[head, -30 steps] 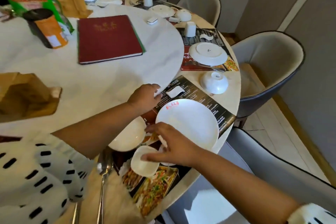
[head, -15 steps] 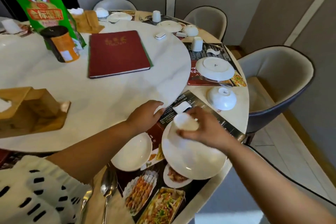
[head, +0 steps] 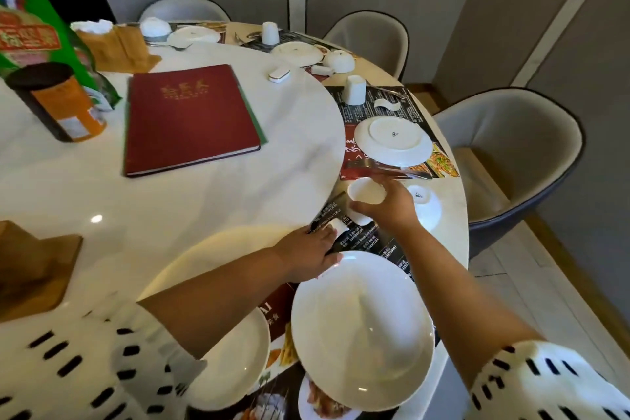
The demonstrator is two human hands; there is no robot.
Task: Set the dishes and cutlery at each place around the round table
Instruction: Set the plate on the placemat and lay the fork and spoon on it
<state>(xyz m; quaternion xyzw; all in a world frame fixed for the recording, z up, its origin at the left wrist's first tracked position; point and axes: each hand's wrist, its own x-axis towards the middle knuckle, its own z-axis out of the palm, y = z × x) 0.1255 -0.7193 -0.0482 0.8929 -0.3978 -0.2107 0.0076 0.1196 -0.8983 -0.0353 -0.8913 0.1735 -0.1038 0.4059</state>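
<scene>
Head view. The right hand (head: pixel 392 206) is curled round a small white cup (head: pixel 365 191), thumb below and fingers behind. It holds the cup in the air, mouth tilted toward the camera, over the far end of a dark printed mat (head: pixel 378 244) at the near right edge of the counter (head: pixel 455 215).

The left hand (head: pixel 306 252) lies on the same mat with its fingers nearly straight, gripping nothing. Its fingertips are at a small white rest (head: pixel 338 223); whether they actually touch it cannot be told.

A large white plate (head: pixel 361 327) sits on the mat just nearer than the left hand. A second white dish (head: pixel 235 361) stands to its left, partly covered by the left forearm. An upturned bowl (head: pixel 426 206) stands on the bare counter just right of the right hand.

Further along the right edge, the next place has an upturned plate (head: pixel 392 141) on its own mat, with an upturned mug (head: pixel 354 89) beyond it.

The white turntable (head: pixel 170 201) fills the counter's middle and carries a red menu (head: pixel 191 119) and an orange tin (head: pixel 58 102). A grey chair (head: pixel 518 153) stands off the right edge.
</scene>
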